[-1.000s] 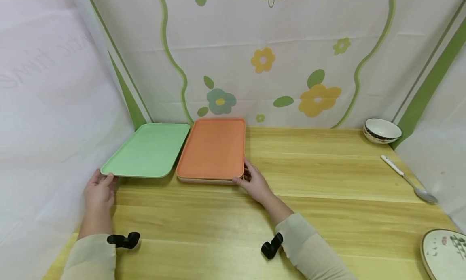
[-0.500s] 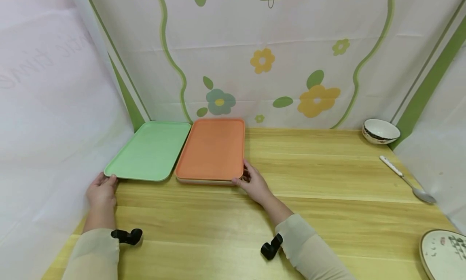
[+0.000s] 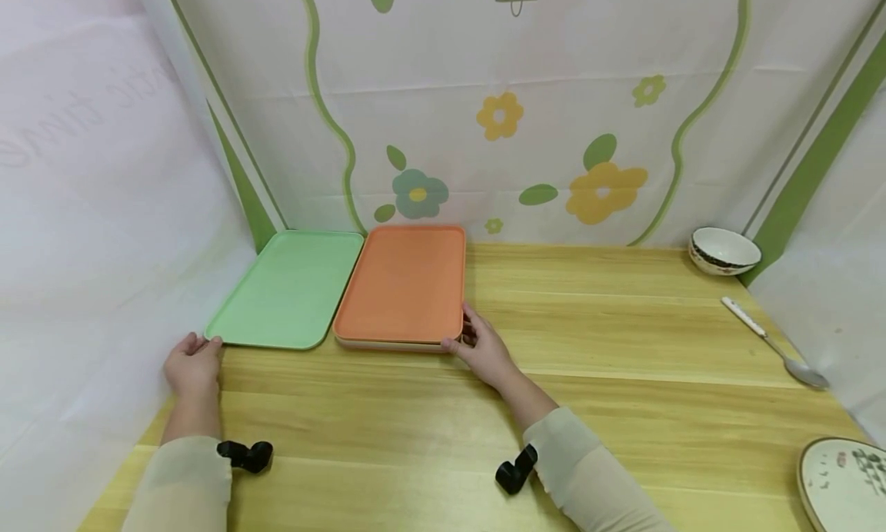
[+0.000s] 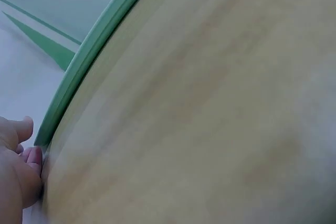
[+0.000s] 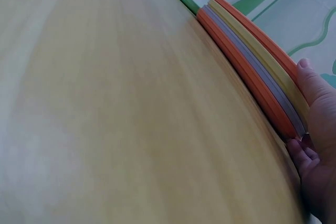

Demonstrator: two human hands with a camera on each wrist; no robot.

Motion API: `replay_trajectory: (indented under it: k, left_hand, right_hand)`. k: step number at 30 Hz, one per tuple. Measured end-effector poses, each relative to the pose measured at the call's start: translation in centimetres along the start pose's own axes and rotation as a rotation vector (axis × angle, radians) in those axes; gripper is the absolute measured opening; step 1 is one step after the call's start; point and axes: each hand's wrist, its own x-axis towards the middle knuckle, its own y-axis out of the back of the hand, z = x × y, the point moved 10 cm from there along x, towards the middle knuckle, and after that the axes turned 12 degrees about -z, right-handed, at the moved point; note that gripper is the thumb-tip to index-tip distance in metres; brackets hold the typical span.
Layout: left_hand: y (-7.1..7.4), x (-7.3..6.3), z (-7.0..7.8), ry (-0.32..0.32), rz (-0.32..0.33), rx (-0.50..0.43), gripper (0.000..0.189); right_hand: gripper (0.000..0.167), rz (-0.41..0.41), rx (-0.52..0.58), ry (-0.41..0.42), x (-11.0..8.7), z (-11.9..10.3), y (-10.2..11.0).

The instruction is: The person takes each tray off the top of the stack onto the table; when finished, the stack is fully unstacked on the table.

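Note:
A green tray (image 3: pixel 287 290) lies at the back left of the wooden table. My left hand (image 3: pixel 192 367) holds its near left corner, fingers at the underside and thumb by the rim; the left wrist view shows this hand (image 4: pixel 18 171) at the end of the tray's edge (image 4: pixel 86 59). Right beside the green tray is a stack of trays with an orange tray (image 3: pixel 408 286) on top. My right hand (image 3: pixel 484 347) grips the stack's near right corner. In the right wrist view, the yellow tray (image 5: pixel 257 48) and grey tray (image 5: pixel 252 66) show between orange ones, thumb above, fingertips below.
A patterned bowl (image 3: pixel 724 251) stands at the back right. In front of it lies a spoon (image 3: pixel 775 344) with a white handle. An oval-edged decorated plate (image 3: pixel 844 482) is cut off at the lower right. White printed cloth (image 3: pixel 429 94) borders the table behind and on both sides.
My left hand has lowered the near end of the green tray to the table, shifting slightly right and towards me. The right hand and the stack have stayed in place.

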Motion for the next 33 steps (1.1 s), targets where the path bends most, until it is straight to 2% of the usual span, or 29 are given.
replay_trajectory:
  k: [4, 8, 11, 16, 21, 27, 33]
  left_hand:
    - [-0.1, -0.9, 0.3, -0.059, 0.026, 0.021, 0.068]
    - [-1.3, -2.1, 0.7, -0.128, 0.030, 0.058, 0.065]
    - [-2.7, -2.9, 0.8, -0.161, 0.001, 0.079, 0.065]
    - [-5.6, -3.8, 1.2, -0.202, -0.082, 0.183, 0.068]
    - [-9.0, -5.2, 1.6, -0.267, -0.206, 0.237, 0.068]
    - [-13.5, -6.6, 1.4, -0.358, -0.421, 0.321, 0.068]
    - [-17.1, -8.0, 0.3, -0.384, -0.641, 0.369, 0.074]
  right_hand:
    - [0.091, 0.002, 0.002, -0.005, 0.0, 0.0, 0.0]
    - [0.091, 0.004, 0.002, -0.003, 0.0, 0.1, 0.0]
    - [0.090, 0.005, 0.004, -0.001, 0.0, 0.2, 0.0]
    - [0.090, 0.006, 0.008, 0.002, 0.1, 0.1, 0.0]
    - [0.090, 0.002, 0.011, 0.002, 0.0, 0.1, -0.1]
    - [0.092, 0.002, 0.017, 0.005, 0.0, 0.0, -0.1]
    - [0.090, -0.001, 0.024, 0.011, 0.1, 0.1, -0.1]
